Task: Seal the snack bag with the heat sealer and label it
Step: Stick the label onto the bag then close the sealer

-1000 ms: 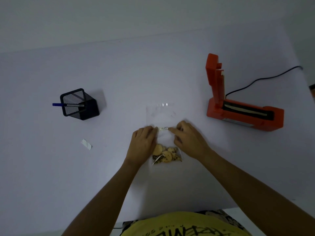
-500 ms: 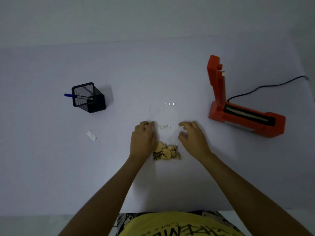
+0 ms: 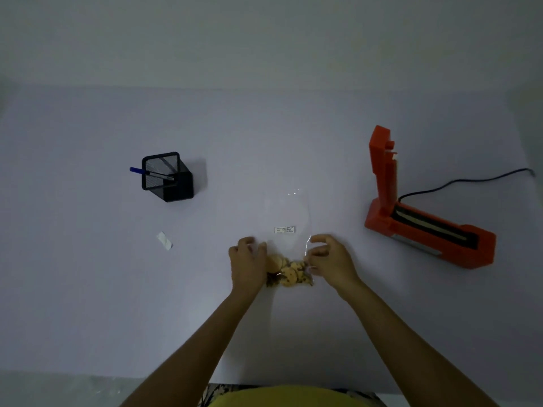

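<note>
Centrally, the clear snack bag (image 3: 289,230) lies flat, long axis running up the frame, cookies at its near end. The left hand (image 3: 248,267) and right hand (image 3: 330,261) pinch its side edges. Label (image 3: 284,230) text is illegible.

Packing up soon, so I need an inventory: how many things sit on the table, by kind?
Heat sealer: 1
Snack bag: 1
Label stuck on the bag: 1
Mesh pen holder: 1
Pen: 1
Paper scrap: 1
Total: 6
</note>
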`<state>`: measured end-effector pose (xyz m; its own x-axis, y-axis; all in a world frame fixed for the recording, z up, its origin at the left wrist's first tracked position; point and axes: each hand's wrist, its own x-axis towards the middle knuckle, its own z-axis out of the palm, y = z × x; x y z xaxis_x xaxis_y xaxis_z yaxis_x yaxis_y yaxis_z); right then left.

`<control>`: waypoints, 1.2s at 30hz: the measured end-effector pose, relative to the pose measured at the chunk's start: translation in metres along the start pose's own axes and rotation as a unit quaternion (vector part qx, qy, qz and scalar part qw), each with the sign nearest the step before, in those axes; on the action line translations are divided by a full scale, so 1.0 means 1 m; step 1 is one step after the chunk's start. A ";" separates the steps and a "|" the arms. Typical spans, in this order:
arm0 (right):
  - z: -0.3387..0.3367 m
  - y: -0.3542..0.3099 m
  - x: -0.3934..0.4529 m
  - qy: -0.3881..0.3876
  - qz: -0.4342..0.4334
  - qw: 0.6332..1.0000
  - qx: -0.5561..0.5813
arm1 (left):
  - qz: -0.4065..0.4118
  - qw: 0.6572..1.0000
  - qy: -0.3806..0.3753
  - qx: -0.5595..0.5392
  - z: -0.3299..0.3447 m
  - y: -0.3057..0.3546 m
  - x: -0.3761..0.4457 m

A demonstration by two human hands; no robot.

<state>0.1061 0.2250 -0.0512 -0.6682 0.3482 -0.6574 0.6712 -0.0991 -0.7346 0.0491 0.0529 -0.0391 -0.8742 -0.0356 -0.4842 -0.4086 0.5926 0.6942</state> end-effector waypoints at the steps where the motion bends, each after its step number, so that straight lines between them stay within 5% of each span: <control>1: 0.002 -0.004 0.005 0.001 -0.003 1.000 0.002 | -0.011 1.000 0.006 -0.017 -0.001 0.002 0.006; 14: 0.041 -0.108 0.112 0.040 -0.052 0.998 -0.011 | 0.045 0.997 0.028 -0.051 -0.023 0.081 0.128; 21: 0.043 -0.116 0.127 0.027 -0.049 0.998 -0.022 | 0.095 0.995 0.008 0.032 -0.026 0.080 0.155; 28: 0.021 -0.119 0.067 0.045 -0.107 0.988 -0.106 | 0.144 0.989 0.028 0.023 -0.023 0.085 0.113; 33: -0.041 -0.081 -0.018 0.027 -0.137 0.973 -0.185 | 0.231 0.970 -0.050 0.050 0.010 0.106 0.052; 36: -0.097 -0.059 -0.050 0.114 -0.169 0.961 -0.186 | 0.278 0.954 -0.100 0.045 0.037 0.125 0.022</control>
<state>0.1308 0.3038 0.0414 -0.8083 0.5023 -0.3071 0.5256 0.3807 -0.7608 -0.0118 0.1558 0.0169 -0.8784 0.4528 -0.1528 0.1350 0.5419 0.8295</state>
